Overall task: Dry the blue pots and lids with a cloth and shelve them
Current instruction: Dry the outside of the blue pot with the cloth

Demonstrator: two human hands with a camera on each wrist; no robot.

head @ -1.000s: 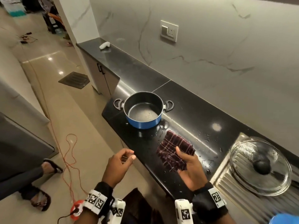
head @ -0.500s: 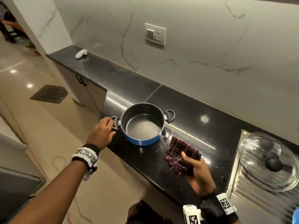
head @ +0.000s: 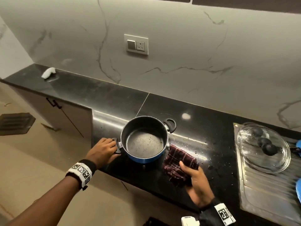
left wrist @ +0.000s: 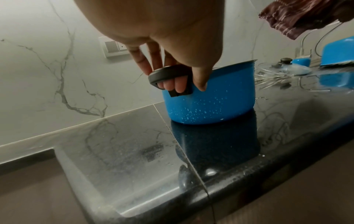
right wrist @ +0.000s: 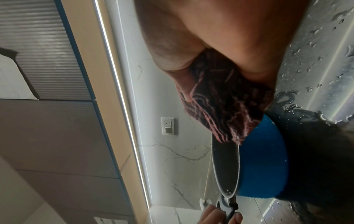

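Observation:
A blue pot [head: 145, 141] with a dark inside stands upright on the black counter [head: 203, 124], its wall beaded with water [left wrist: 210, 103]. My left hand [head: 104, 150] grips the pot's left black handle [left wrist: 168, 75], fingers curled through its loop. My right hand [head: 195, 180] holds a folded maroon checked cloth [head: 179, 165] just right of the pot, its edge close to the rim [right wrist: 226, 109]. The pot's other handle [head: 171, 125] is free. A glass lid [head: 263, 147] with a black knob lies on the steel drainboard [head: 260, 198] at the right.
More blue cookware [left wrist: 339, 53] sits beyond the lid at the far right. Water drops spot the counter between pot and drainboard. A white object [head: 48, 72] lies at the counter's far left end. A wall socket [head: 136, 44] is above. The counter's front edge runs close under both hands.
My left hand reached from in front of my body to the pot's left handle and now grips it. The right hand with the cloth stayed beside the pot.

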